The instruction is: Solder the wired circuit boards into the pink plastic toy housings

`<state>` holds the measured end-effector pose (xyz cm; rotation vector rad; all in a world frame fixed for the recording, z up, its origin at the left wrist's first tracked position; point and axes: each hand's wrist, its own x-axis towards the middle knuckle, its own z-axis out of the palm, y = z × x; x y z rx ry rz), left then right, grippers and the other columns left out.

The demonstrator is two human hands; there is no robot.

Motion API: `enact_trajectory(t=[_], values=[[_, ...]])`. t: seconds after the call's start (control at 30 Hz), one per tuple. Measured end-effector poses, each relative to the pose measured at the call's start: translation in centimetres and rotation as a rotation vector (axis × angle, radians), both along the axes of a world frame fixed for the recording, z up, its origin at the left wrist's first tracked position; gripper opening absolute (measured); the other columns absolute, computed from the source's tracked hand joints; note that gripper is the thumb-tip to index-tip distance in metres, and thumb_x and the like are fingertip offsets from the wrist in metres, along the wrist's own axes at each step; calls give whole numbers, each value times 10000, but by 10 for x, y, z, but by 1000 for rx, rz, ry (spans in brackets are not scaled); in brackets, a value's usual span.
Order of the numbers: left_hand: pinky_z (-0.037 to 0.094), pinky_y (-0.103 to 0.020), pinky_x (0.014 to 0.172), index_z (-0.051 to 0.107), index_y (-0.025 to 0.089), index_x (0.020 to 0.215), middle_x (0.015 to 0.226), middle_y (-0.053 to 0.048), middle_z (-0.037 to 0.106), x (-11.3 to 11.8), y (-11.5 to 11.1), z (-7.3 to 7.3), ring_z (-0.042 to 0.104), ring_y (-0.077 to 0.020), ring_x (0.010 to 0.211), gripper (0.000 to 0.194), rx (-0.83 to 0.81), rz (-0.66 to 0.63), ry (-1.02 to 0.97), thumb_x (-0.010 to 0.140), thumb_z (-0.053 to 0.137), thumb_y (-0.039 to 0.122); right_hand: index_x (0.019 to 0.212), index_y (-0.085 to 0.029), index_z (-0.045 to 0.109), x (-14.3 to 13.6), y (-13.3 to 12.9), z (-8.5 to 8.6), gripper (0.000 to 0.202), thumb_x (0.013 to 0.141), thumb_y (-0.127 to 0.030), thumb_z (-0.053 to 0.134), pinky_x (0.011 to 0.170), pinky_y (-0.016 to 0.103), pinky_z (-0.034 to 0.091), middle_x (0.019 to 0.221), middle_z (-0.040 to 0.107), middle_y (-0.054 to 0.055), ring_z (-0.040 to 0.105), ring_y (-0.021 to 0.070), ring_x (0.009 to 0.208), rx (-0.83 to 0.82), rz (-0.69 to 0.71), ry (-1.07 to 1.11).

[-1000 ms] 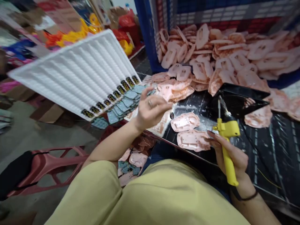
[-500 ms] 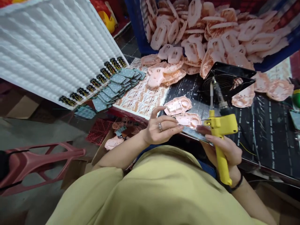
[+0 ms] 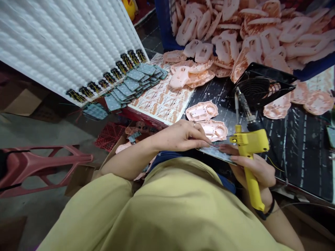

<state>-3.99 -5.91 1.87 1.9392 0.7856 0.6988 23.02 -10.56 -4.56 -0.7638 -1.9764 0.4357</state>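
A thin grey-green circuit board [image 3: 217, 153] is tilted at the table's front edge, close to my body. My right hand [image 3: 259, 170] grips its right end between thumb and fingers. A yellow soldering gun [image 3: 252, 143] lies across that hand, handle down by the wrist, metal tip pointing up; how it is held is unclear. My left hand [image 3: 184, 136], back upward, has its fingers pinched together at the board's upper left edge. What they hold is too small to see. Just beyond are two pink plastic shells [image 3: 202, 111], the nearer partly covered by my left hand.
A blue crate [image 3: 167, 35] heaped with pink shells stands at the back. A black fan [image 3: 264, 85] sits behind the soldering gun. To the left are stacked circuit boards [image 3: 125, 87] and a white ridged sheet [image 3: 70, 42] with wired black parts. A pink stool [image 3: 47, 167] stands on the floor.
My left hand has turned over, its back now upward and its fingers drawn together at the board. The board stays in my right hand. The whole view has shifted slightly.
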Motion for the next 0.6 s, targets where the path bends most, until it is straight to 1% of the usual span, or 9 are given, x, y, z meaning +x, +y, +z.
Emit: enact_trajectory(t=[0.1,0.17,0.2,0.27,0.33,0.4,0.5,0.6], values=[[548,-216,739,835,223,884,863,-57,777,9,0,4,720,-150,778,138,4,-49,35,877,699,202,1129,-301,680,-2,0,4,352,882,-51,661,871,361,658,1162,758,12,755,214,998,7,-9,7],[546,-222,730,823,221,825,835,-51,776,11,0,3,716,-150,756,120,-9,-23,19,857,710,199,1177,-305,678,-2,-1,6,418,866,-27,668,850,342,660,1174,755,11,757,212,991,38,-1,-21],[551,-231,734,814,219,799,833,-51,779,12,0,3,719,-154,755,109,-30,13,-4,852,720,218,1214,-308,669,-1,-1,7,448,869,-23,660,840,340,661,1190,750,13,755,215,1001,52,19,-33],[569,-257,754,796,203,757,843,-62,787,12,-1,-1,732,-174,773,139,-116,112,-74,843,755,304,1273,-309,649,1,0,8,477,885,-32,637,841,348,664,1232,734,29,747,224,1035,69,49,-45],[587,-284,779,788,179,743,856,-85,793,11,-2,-6,748,-202,813,259,-255,213,-152,817,797,427,1295,-298,640,3,0,7,475,894,-44,629,858,360,662,1267,718,51,736,235,1072,67,64,-54],[599,-297,784,792,163,752,855,-100,796,11,-3,-11,756,-217,824,384,-398,279,-222,769,827,545,1304,-291,633,3,1,5,475,890,-58,649,873,352,658,1273,716,60,731,233,1087,69,73,-74],[613,-304,775,806,156,781,834,-101,797,13,-4,-18,759,-213,780,497,-523,312,-277,699,846,645,1331,-292,611,2,2,1,497,895,-58,650,885,329,650,1264,720,61,731,212,1085,111,71,-82],[617,-288,773,813,156,804,820,-92,799,14,-5,-22,759,-194,752,507,-552,342,-313,667,869,641,1332,-288,608,1,2,0,477,916,-56,615,911,361,646,1260,721,69,727,217,1096,127,55,-58]])
